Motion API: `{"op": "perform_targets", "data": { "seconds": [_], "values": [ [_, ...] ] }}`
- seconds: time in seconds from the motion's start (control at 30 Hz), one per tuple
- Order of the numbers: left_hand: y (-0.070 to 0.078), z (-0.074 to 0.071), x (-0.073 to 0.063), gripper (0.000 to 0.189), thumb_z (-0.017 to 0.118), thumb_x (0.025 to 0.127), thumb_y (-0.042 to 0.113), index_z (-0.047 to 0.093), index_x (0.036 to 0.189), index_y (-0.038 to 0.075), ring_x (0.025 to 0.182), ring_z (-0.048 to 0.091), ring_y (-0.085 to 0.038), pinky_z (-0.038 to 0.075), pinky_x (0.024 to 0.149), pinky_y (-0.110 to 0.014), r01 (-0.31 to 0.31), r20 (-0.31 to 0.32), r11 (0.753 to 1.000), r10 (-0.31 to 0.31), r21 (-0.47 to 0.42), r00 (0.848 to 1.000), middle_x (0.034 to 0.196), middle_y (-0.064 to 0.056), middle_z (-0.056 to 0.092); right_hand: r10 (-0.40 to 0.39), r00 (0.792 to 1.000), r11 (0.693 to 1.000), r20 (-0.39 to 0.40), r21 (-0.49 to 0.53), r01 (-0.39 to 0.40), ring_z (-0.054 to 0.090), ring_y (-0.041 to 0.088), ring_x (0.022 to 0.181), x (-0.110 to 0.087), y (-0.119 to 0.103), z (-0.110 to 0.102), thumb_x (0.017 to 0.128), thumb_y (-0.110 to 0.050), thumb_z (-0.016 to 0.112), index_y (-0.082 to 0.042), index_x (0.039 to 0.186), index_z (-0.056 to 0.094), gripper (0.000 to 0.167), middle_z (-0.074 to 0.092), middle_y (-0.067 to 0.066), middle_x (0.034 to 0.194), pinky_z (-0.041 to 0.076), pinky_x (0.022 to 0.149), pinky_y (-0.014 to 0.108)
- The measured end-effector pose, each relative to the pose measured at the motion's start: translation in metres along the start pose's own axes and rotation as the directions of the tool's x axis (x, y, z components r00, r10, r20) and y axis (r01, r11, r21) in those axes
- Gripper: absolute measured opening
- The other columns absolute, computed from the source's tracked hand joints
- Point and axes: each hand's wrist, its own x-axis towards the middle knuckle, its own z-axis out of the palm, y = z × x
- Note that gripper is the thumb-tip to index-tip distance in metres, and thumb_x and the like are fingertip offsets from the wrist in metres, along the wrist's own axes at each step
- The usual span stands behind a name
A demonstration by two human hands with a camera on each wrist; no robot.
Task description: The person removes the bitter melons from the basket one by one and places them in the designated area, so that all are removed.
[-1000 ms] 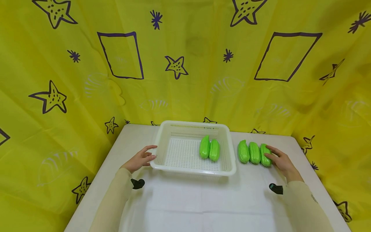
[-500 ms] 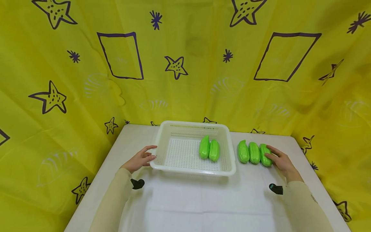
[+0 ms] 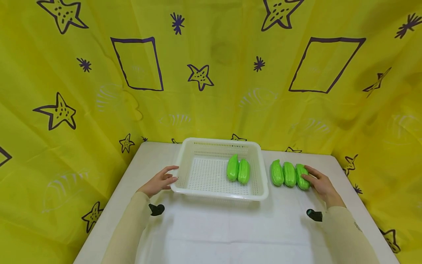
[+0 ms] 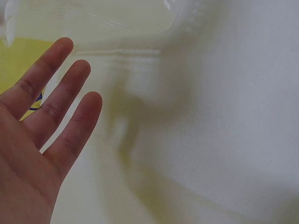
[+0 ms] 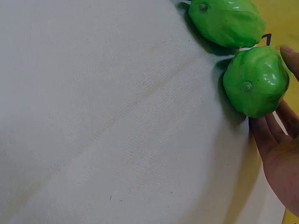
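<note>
My left hand [image 3: 159, 182] touches the left rim of a white perforated plastic basket [image 3: 217, 195], its fingers fairly straight. In the left wrist view three straight fingers [image 4: 70, 135] show. Two glossy green ridged gourd-like vegetables [image 3: 232, 168] lie side by side in the right part of the basket. Three more stand in a row on the table to its right. At the rightmost vegetable [image 3: 302, 177] is my right hand [image 3: 321, 185], its thumb and extended fingers touching it. In the right wrist view that vegetable [image 5: 257, 84] lies between thumb and fingers, resting on the table.
A white cloth covers the table [image 3: 230, 227]. Yellow curtains [image 3: 211, 110] with starfish drawings hang behind it and along both sides. A dark wrist-camera piece [image 3: 157, 209] sticks out at each sleeve. The basket's right wall stands close to the leftmost loose vegetable [image 3: 277, 172].
The rightmost vegetable and the right fingers have shifted very slightly. My left hand, the basket and the other vegetables stay where they were.
</note>
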Motion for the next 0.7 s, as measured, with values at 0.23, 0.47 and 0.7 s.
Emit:
{"op": "perform_targets", "data": {
  "seconds": [0.23, 0.47, 0.7],
  "values": [
    [0.0, 0.001, 0.0, 0.061, 0.063, 0.095, 0.04, 0.036, 0.148, 0.026, 0.113, 0.058, -0.026, 0.048, 0.098, -0.048, 0.005, -0.004, 1.0, -0.005, 0.008, 1.0, 0.139, -0.019, 0.049, 0.009, 0.997, 0.998, -0.083, -0.056, -0.014, 0.006, 0.046, 0.144, 0.0, -0.001, -0.005, 0.098, -0.045, 0.054, -0.009, 0.156, 0.015, 0.078, 0.006, 0.024, 0.16, 0.016, 0.114, 0.06],
    [0.0, 0.001, 0.001, 0.06, 0.062, 0.096, 0.039, 0.036, 0.148, 0.026, 0.112, 0.059, -0.026, 0.048, 0.098, -0.049, 0.004, -0.005, 1.0, -0.004, 0.006, 1.0, 0.138, -0.019, 0.05, 0.019, 0.976, 0.998, -0.218, -0.056, -0.032, 0.006, 0.05, 0.143, -0.002, -0.011, 0.001, 0.099, -0.043, 0.051, -0.006, 0.155, 0.016, 0.076, 0.006, 0.029, 0.158, 0.015, 0.114, 0.06],
    [0.0, 0.001, 0.001, 0.059, 0.061, 0.096, 0.038, 0.036, 0.148, 0.026, 0.114, 0.058, -0.026, 0.048, 0.098, -0.049, 0.004, -0.007, 1.0, -0.004, 0.008, 1.0, 0.139, -0.019, 0.049, 0.011, 0.961, 0.999, -0.275, -0.031, -0.02, 0.012, 0.049, 0.143, -0.007, -0.025, 0.007, 0.1, -0.041, 0.05, -0.006, 0.155, 0.017, 0.073, 0.007, 0.027, 0.159, 0.018, 0.114, 0.059]
  ]
}}
